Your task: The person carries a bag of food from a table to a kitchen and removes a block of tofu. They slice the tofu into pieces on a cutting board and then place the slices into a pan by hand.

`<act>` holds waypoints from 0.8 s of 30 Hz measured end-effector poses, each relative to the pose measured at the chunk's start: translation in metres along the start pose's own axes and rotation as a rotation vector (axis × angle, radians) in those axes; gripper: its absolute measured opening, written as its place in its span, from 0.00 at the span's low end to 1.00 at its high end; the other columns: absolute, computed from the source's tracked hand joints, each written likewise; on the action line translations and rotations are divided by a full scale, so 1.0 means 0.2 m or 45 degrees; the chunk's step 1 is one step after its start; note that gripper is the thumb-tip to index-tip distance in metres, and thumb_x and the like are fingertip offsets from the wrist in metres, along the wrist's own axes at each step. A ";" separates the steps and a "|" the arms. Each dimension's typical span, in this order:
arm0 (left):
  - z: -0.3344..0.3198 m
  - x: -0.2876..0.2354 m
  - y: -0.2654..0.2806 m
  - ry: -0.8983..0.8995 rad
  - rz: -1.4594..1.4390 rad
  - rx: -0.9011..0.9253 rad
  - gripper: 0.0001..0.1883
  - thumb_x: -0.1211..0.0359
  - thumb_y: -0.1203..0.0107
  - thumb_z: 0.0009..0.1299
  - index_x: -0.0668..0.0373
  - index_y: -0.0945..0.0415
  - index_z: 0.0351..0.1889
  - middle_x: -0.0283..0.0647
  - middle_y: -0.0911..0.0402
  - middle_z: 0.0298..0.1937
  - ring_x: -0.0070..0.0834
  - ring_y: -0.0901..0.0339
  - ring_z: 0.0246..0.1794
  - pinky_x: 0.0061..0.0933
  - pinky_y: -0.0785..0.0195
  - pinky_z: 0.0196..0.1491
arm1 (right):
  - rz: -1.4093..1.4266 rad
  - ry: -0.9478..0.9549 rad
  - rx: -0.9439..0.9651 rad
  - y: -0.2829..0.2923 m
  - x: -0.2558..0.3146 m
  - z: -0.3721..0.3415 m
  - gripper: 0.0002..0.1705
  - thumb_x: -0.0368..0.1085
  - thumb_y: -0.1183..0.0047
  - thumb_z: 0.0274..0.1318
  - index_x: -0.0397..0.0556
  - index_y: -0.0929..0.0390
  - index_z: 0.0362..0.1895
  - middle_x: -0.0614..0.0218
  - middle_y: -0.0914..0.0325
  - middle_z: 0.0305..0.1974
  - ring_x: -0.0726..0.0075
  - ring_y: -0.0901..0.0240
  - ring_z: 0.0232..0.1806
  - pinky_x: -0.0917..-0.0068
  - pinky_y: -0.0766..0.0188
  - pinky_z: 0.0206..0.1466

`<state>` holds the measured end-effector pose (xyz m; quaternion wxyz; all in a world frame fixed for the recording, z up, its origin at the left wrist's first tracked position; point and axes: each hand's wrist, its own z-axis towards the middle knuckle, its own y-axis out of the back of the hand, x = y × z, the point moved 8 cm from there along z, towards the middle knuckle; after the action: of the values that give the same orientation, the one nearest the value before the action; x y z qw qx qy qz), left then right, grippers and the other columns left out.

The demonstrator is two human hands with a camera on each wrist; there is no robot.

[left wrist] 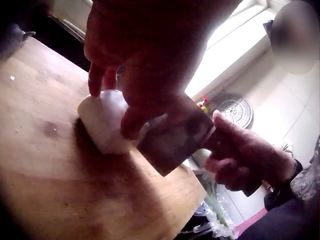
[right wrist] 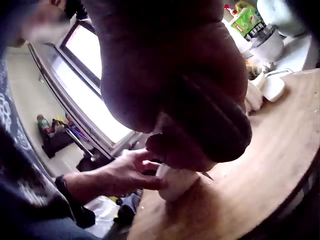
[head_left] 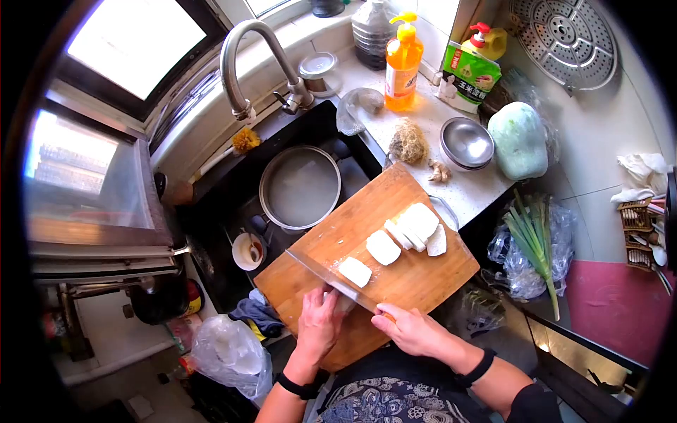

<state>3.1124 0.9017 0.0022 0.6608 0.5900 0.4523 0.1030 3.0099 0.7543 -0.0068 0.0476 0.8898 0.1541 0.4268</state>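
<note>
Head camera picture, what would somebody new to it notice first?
Probably the white pieces on the wooden cutting board, bright against it, with the broad knife in the right grip slanting over the board's near part. Next, likely, the orange pump bottle at the back of the counter and the big pale green gourd beside the metal bowl.

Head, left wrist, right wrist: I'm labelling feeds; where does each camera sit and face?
Head: on the head, facing down at the cutting board; left hand and right hand show.
Left wrist: on that wrist, facing the white piece; both hands show.
Right wrist: on that wrist, facing the same piece; both hands show, right nearest.
Wrist views share white piece and cutting board.
</note>
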 end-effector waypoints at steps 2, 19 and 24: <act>-0.03 0.02 0.00 -0.009 -0.058 -0.035 0.28 0.73 0.33 0.56 0.60 0.25 0.57 0.52 0.26 0.57 0.53 0.29 0.55 0.47 0.27 0.54 | 0.051 -0.013 0.037 0.02 0.09 -0.09 0.21 0.55 0.57 0.72 0.53 0.29 0.53 0.43 0.18 0.36 0.31 0.22 0.43 0.45 0.25 0.45; -0.03 0.03 0.01 -0.045 -0.131 -0.025 0.24 0.77 0.35 0.57 0.59 0.23 0.54 0.51 0.25 0.53 0.55 0.29 0.54 0.47 0.29 0.56 | -0.065 -0.105 0.111 0.04 0.10 -0.41 0.19 0.53 0.55 0.73 0.54 0.32 0.54 0.52 0.19 0.31 0.36 0.21 0.35 0.50 0.26 0.38; -0.02 0.05 0.01 -0.013 -0.213 -0.043 0.23 0.78 0.36 0.56 0.59 0.21 0.52 0.51 0.24 0.52 0.56 0.29 0.56 0.48 0.28 0.55 | -0.093 -0.086 0.082 0.02 0.11 -0.37 0.20 0.53 0.55 0.72 0.53 0.33 0.53 0.46 0.18 0.32 0.31 0.22 0.35 0.43 0.26 0.39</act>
<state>3.1157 0.9128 -0.0007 0.6793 0.5393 0.4949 0.0520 2.9661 0.7535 0.0577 0.0397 0.8986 0.1984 0.3893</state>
